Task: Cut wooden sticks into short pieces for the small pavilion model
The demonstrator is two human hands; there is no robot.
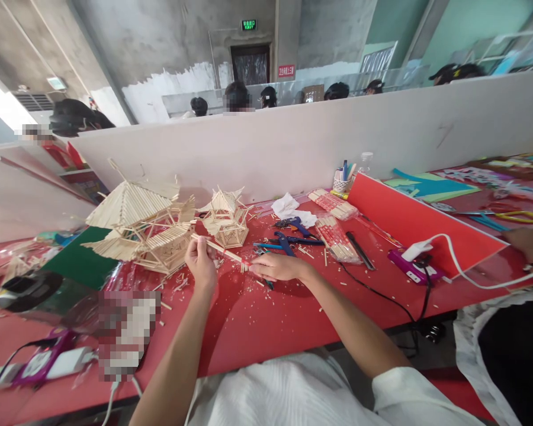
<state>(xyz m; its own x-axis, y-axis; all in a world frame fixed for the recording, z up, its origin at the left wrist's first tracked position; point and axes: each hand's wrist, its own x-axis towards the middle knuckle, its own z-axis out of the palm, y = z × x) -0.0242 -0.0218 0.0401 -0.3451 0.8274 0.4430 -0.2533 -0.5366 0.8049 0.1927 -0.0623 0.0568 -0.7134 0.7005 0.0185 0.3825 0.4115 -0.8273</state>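
Observation:
Both my hands hold a pair of wooden chopsticks (228,252) with a red band, slanting down to the right above the table. My left hand (201,261) pinches the upper left end. The fingers of my right hand (276,266) close on the lower right end. Just behind is a small pavilion model of thin wooden sticks (227,222). Left of it stands a larger stick-built pavilion model (133,216) with a pointed roof. Blue-handled pliers (285,243) lie beyond my right hand, among other tools. Wood crumbs and short stick pieces are scattered around.
Bundled chopsticks (336,238) in red-printed plastic lie behind right, beside a black pen-like tool (359,251). A red board (421,228) and a purple power strip (415,267) are at right. Left are a dark bottle (44,299), a blurred phone (131,334) and cables. A white partition (293,142) stands behind.

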